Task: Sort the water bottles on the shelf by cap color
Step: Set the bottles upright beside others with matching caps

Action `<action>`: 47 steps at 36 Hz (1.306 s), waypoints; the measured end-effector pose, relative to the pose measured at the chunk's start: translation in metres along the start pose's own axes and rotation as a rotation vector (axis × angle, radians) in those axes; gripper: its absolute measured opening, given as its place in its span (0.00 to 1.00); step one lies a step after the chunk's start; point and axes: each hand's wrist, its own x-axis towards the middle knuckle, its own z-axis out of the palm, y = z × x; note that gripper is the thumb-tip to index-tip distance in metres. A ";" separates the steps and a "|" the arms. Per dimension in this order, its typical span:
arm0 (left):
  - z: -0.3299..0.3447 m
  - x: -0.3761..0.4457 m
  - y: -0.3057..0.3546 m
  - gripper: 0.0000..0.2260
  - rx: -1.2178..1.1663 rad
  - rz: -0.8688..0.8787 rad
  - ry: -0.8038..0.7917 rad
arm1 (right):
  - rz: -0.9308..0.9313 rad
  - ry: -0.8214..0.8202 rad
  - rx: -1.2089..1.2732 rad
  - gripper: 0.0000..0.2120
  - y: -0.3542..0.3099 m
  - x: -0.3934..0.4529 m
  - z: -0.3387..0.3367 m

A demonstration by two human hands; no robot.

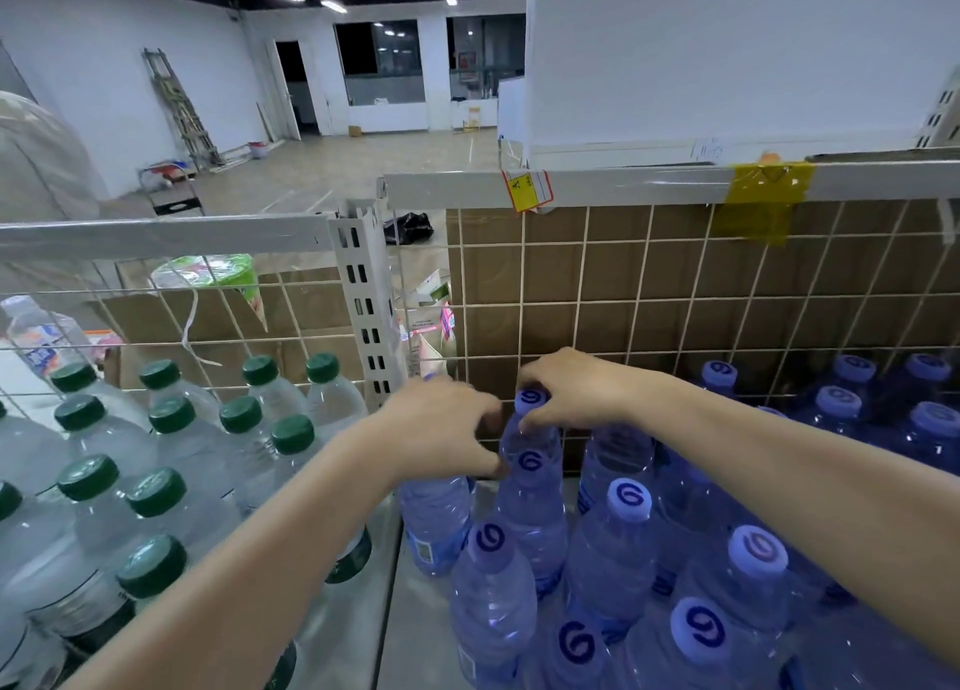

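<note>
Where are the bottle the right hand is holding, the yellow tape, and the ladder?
Blue-capped bottle [532, 486], head view: on its clear shoulder below the cap.
Yellow tape [763, 193], head view: on the patch across the shelf rail.
Ladder [182, 112], head view: midway up its rails.

- Just one view here, a wide-angle camera worn on the person's head, so nothing overlaps with a second view.
- It looks forward and down over the white metal shelf [597, 190], tilted enough that the bottle caps are seen mostly from above.
- It's close in: both bare forearms run up from the bottom edge, with the left hand [441, 429] and right hand [576, 390] near the middle of the picture.
- The clear green-capped water bottles [171, 414] fill the lower left, the blue-tinted water bottles with lilac caps [628, 499] the lower right.
- The top third looks past the white wire-grid back panel [675, 294] across an open room to a far white wall [130, 65]; straight lines bow near the edges.
</note>
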 end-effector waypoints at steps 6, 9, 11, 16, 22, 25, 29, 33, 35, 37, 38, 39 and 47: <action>0.010 0.009 0.014 0.24 -0.105 0.091 -0.114 | 0.010 0.041 -0.026 0.09 0.000 0.011 0.001; 0.013 0.010 0.018 0.22 -0.110 0.146 -0.152 | 0.007 0.058 -0.023 0.14 -0.001 0.017 0.001; 0.013 0.012 0.019 0.19 -0.113 0.180 -0.108 | 0.007 0.071 -0.009 0.16 -0.002 0.020 0.001; 0.013 0.016 0.006 0.18 -0.190 0.152 -0.087 | 0.012 0.116 0.049 0.16 -0.002 0.030 0.006; 0.012 0.021 -0.004 0.15 -0.180 0.073 -0.048 | 0.011 0.150 0.080 0.13 -0.003 0.042 0.010; 0.011 0.024 -0.006 0.17 -0.202 0.057 -0.094 | 0.018 0.139 0.103 0.09 -0.001 0.043 0.011; 0.007 0.027 -0.004 0.18 -0.244 0.085 -0.112 | 0.019 0.097 0.143 0.07 0.001 0.041 0.011; 0.007 0.027 -0.006 0.15 -0.318 0.094 -0.096 | 0.017 0.063 0.177 0.18 0.001 0.033 0.007; 0.009 0.026 -0.007 0.15 -0.319 0.086 -0.091 | 0.003 0.073 0.177 0.20 0.002 0.029 0.003; 0.011 0.026 -0.006 0.15 -0.324 0.065 -0.105 | -0.003 0.079 0.182 0.21 0.003 0.025 0.001; 0.012 0.025 -0.006 0.15 -0.320 0.058 -0.115 | 0.000 0.088 0.176 0.22 0.003 0.023 0.000; 0.013 0.025 -0.005 0.15 -0.306 0.057 -0.123 | 0.006 0.106 0.161 0.22 0.004 0.022 0.000; -0.001 0.001 -0.003 0.14 -0.211 0.068 0.117 | -0.010 0.216 0.046 0.15 -0.002 0.000 -0.007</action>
